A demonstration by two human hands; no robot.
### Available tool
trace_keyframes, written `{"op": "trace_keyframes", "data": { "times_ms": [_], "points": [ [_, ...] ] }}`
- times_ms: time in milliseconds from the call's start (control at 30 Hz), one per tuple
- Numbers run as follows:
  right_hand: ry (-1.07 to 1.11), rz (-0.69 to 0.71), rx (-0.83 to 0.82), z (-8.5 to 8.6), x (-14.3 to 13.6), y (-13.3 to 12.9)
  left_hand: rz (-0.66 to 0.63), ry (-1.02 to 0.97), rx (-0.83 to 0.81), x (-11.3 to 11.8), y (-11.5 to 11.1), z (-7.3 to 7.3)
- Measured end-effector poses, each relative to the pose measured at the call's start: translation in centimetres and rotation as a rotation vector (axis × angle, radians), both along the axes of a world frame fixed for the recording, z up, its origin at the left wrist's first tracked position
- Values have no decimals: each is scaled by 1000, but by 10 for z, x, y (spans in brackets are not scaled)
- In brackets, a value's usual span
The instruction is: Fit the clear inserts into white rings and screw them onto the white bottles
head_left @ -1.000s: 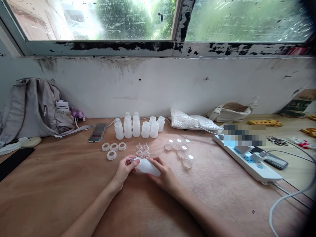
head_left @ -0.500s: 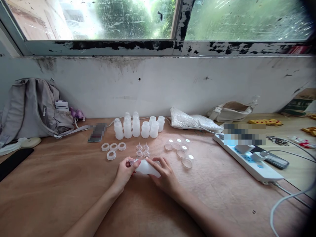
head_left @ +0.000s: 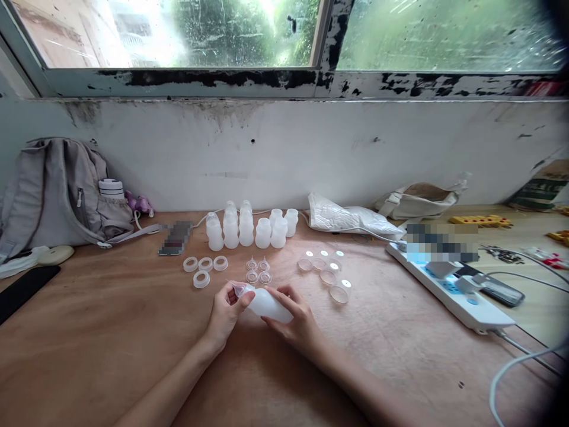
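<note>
A frosted white baby bottle (head_left: 269, 305) lies tilted on its side just above the table, its neck to the left. My right hand (head_left: 297, 317) is wrapped round the bottle's body. At the neck end my left hand (head_left: 227, 309) pinches a clear bottle nipple (head_left: 239, 289); its fingers partly hide how nipple and neck meet. Beyond my hands lie several clear nipples (head_left: 252, 276), with white screw rings (head_left: 201, 279) to their left and clear domed caps (head_left: 339, 292) to their right. Behind them stands a group of frosted bottles (head_left: 246, 228), some with tops fitted.
A grey backpack (head_left: 53, 196) and a phone (head_left: 175, 238) are at the left. A white power strip (head_left: 448, 290) with plugs and cables runs along the right side. A silvery plastic pouch (head_left: 351, 218) and a beige bag (head_left: 415, 198) rest by the wall.
The bottle has turned slightly, showing more of its body. Both hands keep their hold, and the right hand has shifted a little. Everything else stays put apart from a slight camera movement.
</note>
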State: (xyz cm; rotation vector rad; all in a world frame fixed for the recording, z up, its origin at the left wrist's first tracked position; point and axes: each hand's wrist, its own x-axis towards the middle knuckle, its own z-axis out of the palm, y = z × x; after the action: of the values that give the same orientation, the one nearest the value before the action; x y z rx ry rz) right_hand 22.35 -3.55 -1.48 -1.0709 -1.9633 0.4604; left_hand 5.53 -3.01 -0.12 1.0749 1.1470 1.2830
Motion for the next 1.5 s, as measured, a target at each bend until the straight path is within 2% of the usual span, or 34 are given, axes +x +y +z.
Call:
{"op": "trace_keyframes", "data": {
  "times_ms": [167,300,433,533,667,733,800,1000,1167,1267,1333,1500],
  "points": [
    [-8,-23,61,-1,0,1,17,-38,20,1,-2,-4],
    [-56,-31,124,-3,3,3,-15,-14,10,1,-3,-1],
    [-26,-9,81,0,5,3,-48,-1,18,0,-3,3],
    [61,50,-98,10,4,3,-87,-8,34,-2,-3,5],
    [220,148,-572,23,3,3,-159,-33,42,-6,-2,8],
    [323,188,-806,25,4,5,-205,-60,42,-9,-2,9],
    [421,230,-959,23,6,5,-238,-84,42,-11,-1,10],
    [638,358,-1154,20,4,5,-251,-146,53,-10,-1,10],
    [854,291,-1245,22,3,11,-122,-219,70,-6,-1,7],
    [828,272,-1363,19,8,16,-76,-225,51,-5,0,5],
    [824,247,-1322,18,10,17,-95,-194,45,-6,1,5],
    [856,165,-1069,22,8,13,-120,-113,97,-8,1,5]
  ]
}}
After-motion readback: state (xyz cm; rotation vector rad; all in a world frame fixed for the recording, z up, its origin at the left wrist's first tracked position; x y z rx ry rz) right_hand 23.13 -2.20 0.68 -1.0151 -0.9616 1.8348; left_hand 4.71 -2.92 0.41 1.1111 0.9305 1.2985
